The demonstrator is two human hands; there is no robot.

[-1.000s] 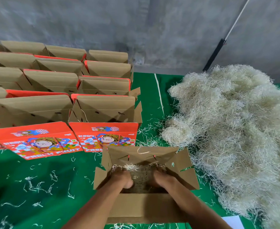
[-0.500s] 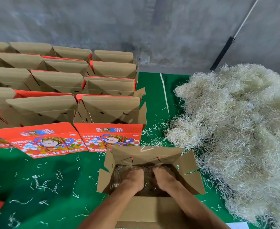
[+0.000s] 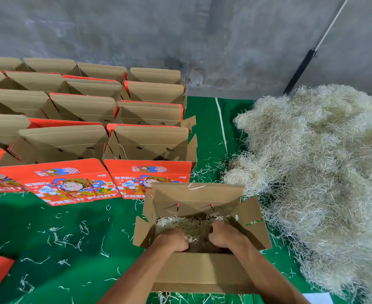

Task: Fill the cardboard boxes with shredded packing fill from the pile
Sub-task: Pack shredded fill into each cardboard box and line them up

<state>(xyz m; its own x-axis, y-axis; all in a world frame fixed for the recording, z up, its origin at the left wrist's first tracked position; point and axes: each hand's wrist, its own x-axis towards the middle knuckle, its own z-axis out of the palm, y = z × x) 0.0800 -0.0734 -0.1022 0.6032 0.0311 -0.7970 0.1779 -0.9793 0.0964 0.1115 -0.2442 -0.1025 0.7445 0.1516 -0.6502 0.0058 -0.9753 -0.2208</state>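
Cardboard is forming the open box [image 3: 202,275] sitting nearest the person on the green cloth [image 3: 71,238], and both hands are reaching down into it. Left hand [image 3: 173,239] and right hand [image 3: 225,235] are lying a little apart, fingers curling into the shredded fill [image 3: 189,227] inside. Just right of the box, the pale pile [image 3: 316,172] is spreading over the cloth, while rows of open boxes [image 3: 150,141] are standing behind.

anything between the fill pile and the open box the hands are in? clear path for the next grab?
Nothing visible blocks it. The pile lies directly right of the open box, with only the box's raised right flap on that side, low enough to lift over. Both hands, left hand and right hand, are down in the fill inside the box.
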